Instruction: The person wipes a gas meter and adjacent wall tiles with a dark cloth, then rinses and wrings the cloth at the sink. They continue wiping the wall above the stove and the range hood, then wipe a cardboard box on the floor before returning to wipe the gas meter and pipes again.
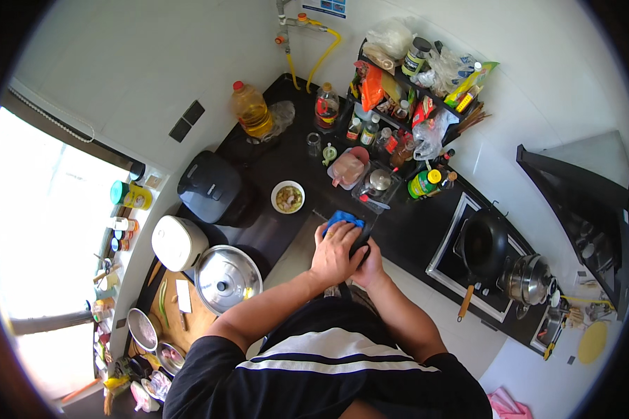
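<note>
My left hand (pixel 337 253) lies over a crumpled blue cloth (pixel 345 216) near the corner of the black countertop (pixel 304 235). Its fingers are spread across the cloth and press it onto a dark object (pixel 362 243), mostly hidden between my hands. What that object is, I cannot tell. From below, my right hand (pixel 371 266) grips the same dark object. Ahead of my hands sit a clear tray (pixel 383 196) with a small metal-lidded pot and a red-handled spoon (pixel 373 202). A white bowl of chopped food in liquid (pixel 289 197) stands to the left.
A steel lid (pixel 228 280), a cleaver (pixel 183 298) on a wooden board (pixel 199 314) and two rice-cooker-like appliances (pixel 209 187) (pixel 179 243) line the left. At right, a wok (pixel 485 243) with its handle jutting out rests on the hob. Bottles and a loaded rack (pixel 398 78) fill the back corner.
</note>
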{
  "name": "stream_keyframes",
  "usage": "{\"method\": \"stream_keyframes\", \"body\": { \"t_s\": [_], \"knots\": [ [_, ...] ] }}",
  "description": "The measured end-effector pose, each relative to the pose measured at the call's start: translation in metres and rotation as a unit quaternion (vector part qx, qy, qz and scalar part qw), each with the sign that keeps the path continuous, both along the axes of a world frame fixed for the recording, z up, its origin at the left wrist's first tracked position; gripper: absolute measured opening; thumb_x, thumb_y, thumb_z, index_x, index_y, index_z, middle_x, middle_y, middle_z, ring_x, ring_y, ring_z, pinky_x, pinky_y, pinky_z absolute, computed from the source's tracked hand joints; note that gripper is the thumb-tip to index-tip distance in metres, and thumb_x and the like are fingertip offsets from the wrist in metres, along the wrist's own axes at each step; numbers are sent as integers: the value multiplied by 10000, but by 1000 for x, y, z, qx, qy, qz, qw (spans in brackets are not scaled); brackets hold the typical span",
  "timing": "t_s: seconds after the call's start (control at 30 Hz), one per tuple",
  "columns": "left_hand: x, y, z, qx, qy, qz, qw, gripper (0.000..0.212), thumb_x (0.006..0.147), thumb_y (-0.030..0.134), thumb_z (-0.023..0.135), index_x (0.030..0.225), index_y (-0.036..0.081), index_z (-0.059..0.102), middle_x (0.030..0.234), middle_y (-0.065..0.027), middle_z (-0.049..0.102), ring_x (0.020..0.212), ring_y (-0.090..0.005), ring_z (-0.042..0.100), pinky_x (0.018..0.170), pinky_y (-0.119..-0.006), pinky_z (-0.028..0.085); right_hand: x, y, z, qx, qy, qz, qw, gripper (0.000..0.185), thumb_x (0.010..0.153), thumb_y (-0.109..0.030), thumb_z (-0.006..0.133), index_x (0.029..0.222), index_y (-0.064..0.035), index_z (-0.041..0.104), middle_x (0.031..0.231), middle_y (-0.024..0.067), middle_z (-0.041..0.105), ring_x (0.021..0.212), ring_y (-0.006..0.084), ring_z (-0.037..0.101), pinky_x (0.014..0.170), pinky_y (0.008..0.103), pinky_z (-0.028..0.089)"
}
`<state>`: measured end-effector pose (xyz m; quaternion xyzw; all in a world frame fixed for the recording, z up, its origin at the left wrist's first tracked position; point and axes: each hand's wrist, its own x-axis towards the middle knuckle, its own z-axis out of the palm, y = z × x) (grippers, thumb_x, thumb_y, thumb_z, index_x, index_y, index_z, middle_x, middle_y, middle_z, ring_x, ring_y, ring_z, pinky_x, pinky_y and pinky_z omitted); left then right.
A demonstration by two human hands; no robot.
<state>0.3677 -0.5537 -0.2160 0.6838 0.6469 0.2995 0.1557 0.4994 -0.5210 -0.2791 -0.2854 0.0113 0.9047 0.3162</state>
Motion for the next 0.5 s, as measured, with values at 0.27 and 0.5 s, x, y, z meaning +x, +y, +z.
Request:
{"method": "stream_keyframes", "body": {
  "t_s": [0.27,0.5],
  "knots": [
    [-27,9,-24,13,-142,4,990,381,925,265,728,1174,-14,658,1235,-213,672,1149,-406,642,1009,-457,505,-13,-7,-9,60,-111,-40,991,348,1057,-300,545,1327,-85,589,1263,60,650,1180,221,625,1073,406,474],
    [-29,-17,-43,61,-182,9,981,226,891,110,736,1081,-11,718,1244,-210,680,1189,-392,639,1040,-452,502,-20,-12,-31,53,-217,-38,974,244,1003,-167,573,1176,-22,664,1100,75,704,962,189,692,856,364,562]
  ]
}}
